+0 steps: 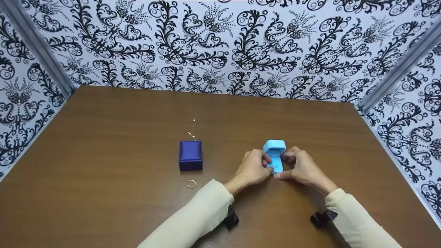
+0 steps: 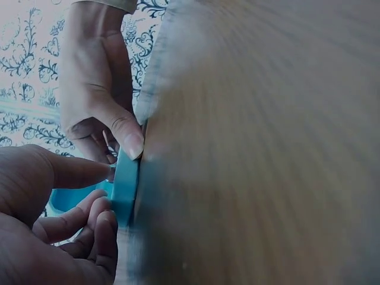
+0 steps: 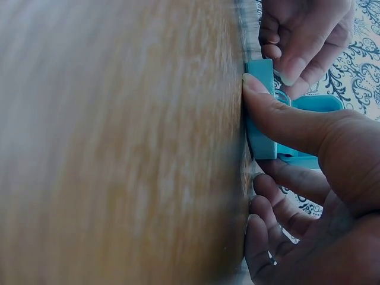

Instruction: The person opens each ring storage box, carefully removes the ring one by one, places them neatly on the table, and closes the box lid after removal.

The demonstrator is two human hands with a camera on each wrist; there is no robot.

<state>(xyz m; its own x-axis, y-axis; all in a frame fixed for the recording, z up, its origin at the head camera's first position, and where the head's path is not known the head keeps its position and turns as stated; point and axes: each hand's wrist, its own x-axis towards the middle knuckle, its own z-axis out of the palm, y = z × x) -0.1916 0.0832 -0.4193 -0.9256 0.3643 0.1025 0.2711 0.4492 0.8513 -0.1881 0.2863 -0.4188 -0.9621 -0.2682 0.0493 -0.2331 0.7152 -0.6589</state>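
Observation:
A light-blue ring box [image 1: 275, 144] stands on the table with its lid raised. My right hand [image 1: 303, 167] grips the box's base, thumb along the front side and index finger on the opposite side, as the right wrist view shows. My left hand [image 1: 253, 167] reaches into the box from the left, its thumb and fingertips pinching a thin silvery ring [image 3: 282, 96] at the cushion. The fingertips hide part of that ring. To the left sits a closed dark-blue jewelry box [image 1: 191, 155], with a gold-coloured ring [image 1: 191, 184] lying in front of it.
A fine chain with a small pendant [image 1: 191, 134] lies behind the dark-blue box, and a tiny shiny piece [image 1: 194, 120] farther back. The brown wooden table [image 1: 120, 137] meets patterned walls [image 1: 206, 44] at the back and both sides.

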